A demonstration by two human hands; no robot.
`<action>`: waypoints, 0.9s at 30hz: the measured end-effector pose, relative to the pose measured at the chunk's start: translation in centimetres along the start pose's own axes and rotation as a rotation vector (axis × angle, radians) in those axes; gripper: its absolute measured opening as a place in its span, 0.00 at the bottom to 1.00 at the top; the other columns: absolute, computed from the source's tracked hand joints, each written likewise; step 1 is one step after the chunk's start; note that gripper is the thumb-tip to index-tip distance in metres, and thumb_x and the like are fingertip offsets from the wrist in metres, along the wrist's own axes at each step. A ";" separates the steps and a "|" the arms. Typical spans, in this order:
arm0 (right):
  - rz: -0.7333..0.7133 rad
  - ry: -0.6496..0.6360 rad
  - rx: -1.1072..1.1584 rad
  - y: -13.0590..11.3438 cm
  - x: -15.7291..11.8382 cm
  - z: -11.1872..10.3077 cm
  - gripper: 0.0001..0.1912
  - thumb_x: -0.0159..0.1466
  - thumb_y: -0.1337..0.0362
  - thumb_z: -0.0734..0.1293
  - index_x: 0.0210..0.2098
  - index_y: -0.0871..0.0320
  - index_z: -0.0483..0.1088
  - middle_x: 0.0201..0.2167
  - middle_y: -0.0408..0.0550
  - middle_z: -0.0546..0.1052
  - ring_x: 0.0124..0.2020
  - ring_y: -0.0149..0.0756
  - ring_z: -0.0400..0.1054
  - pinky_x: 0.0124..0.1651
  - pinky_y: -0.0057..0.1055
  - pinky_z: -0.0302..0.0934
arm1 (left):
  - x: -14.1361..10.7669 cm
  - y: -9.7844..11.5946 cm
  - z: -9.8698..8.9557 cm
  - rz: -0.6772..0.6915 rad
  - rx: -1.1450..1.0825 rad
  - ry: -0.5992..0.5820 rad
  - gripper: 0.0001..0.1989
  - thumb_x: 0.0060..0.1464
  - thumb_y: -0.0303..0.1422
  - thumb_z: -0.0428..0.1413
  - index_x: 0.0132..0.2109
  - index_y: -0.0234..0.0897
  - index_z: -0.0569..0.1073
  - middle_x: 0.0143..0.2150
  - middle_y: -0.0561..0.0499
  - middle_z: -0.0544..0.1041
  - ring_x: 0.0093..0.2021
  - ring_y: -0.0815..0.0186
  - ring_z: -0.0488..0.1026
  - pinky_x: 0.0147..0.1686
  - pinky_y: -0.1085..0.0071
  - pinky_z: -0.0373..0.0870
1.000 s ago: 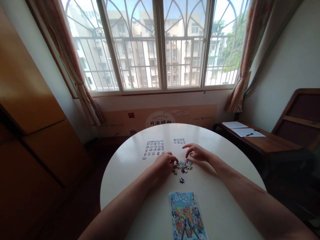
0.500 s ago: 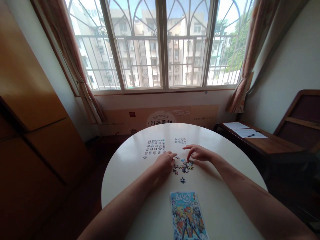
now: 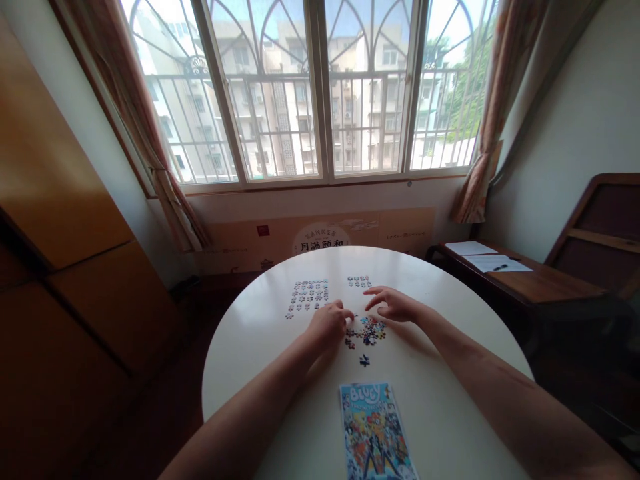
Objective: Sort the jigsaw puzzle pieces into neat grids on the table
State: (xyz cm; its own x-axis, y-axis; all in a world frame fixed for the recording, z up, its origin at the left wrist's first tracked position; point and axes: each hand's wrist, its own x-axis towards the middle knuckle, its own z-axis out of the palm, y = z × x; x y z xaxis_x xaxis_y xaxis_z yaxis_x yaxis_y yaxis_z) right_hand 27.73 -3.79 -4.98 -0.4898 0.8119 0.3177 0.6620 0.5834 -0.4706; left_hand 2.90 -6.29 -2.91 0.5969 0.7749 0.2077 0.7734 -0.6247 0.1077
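My left hand (image 3: 330,321) is over the white round table (image 3: 240,373), its fingers bent down at the left of a pile of small puzzle pieces (image 3: 373,330); whatever its fingertips may hold is too small to make out. My right hand (image 3: 393,305) hovers just above and right of the pile, fingers apart, nothing in them. Rows of pieces (image 3: 310,293) lie behind my left hand, and a smaller group (image 3: 360,281) lies behind my right. One dark piece (image 3: 365,361) sits nearer me, above the colourful picture sheet (image 3: 376,430).
A wooden side table (image 3: 545,280) with papers (image 3: 497,263) and a pen stands to the right, beside a chair (image 3: 605,227). A large box (image 3: 235,243) lies below the barred window. Wooden cabinets stand on the left.
My left fingers have curled in at the pile's upper left edge. My right fingers have lifted a little away from the pile and opened. The view has shifted slightly.
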 end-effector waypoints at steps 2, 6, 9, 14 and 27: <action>-0.029 0.052 -0.067 -0.3 0.3 0.9 0.23 0.55 0.75 0.64 0.45 0.49 0.79 0.58 0.48 0.72 0.61 0.44 0.63 0.65 0.45 0.54 | 0.0 0.1 0.0 0.016 0.023 0.012 0.18 0.57 0.26 0.50 0.45 0.49 0.80 0.41 0.49 0.73 0.39 0.63 0.73 0.40 0.69 0.69; -0.148 0.076 -0.182 -1.1 0.7 2.1 0.15 0.63 0.66 0.65 0.47 0.50 0.79 0.55 0.51 0.75 0.57 0.44 0.67 0.64 0.45 0.55 | 0.1 0.1 -0.1 0.028 0.064 0.024 0.17 0.58 0.26 0.49 0.44 0.46 0.80 0.41 0.47 0.72 0.41 0.62 0.71 0.42 0.68 0.68; -0.162 0.097 -0.199 -1.4 0.8 2.3 0.13 0.64 0.65 0.65 0.44 0.49 0.80 0.55 0.50 0.75 0.58 0.43 0.67 0.65 0.45 0.54 | 0.3 0.0 -0.1 0.012 0.103 0.029 0.16 0.58 0.27 0.49 0.44 0.43 0.80 0.42 0.45 0.73 0.43 0.59 0.69 0.42 0.65 0.68; -0.125 0.133 -0.193 -1.3 0.8 2.0 0.14 0.61 0.68 0.65 0.41 0.49 0.80 0.54 0.50 0.76 0.59 0.44 0.66 0.65 0.45 0.55 | 0.9 0.2 0.5 0.002 0.121 0.066 0.14 0.61 0.32 0.50 0.46 0.44 0.80 0.50 0.43 0.73 0.51 0.55 0.64 0.51 0.58 0.62; -0.077 0.113 -0.355 -1.2 1.0 2.2 0.16 0.60 0.68 0.66 0.42 0.44 0.81 0.59 0.46 0.71 0.63 0.50 0.59 0.64 0.49 0.52 | 0.3 -0.5 -0.4 -0.073 0.077 0.075 0.19 0.55 0.22 0.47 0.43 0.41 0.80 0.42 0.44 0.75 0.45 0.58 0.70 0.47 0.61 0.66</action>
State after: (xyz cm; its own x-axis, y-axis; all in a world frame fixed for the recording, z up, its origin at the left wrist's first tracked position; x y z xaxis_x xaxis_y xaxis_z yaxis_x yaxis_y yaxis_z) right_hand 25.17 -3.75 -5.88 -0.4928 0.7511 0.4394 0.7908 0.5972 -0.1339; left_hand 2.58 -5.76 -2.50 0.5233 0.8066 0.2748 0.8299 -0.5556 0.0504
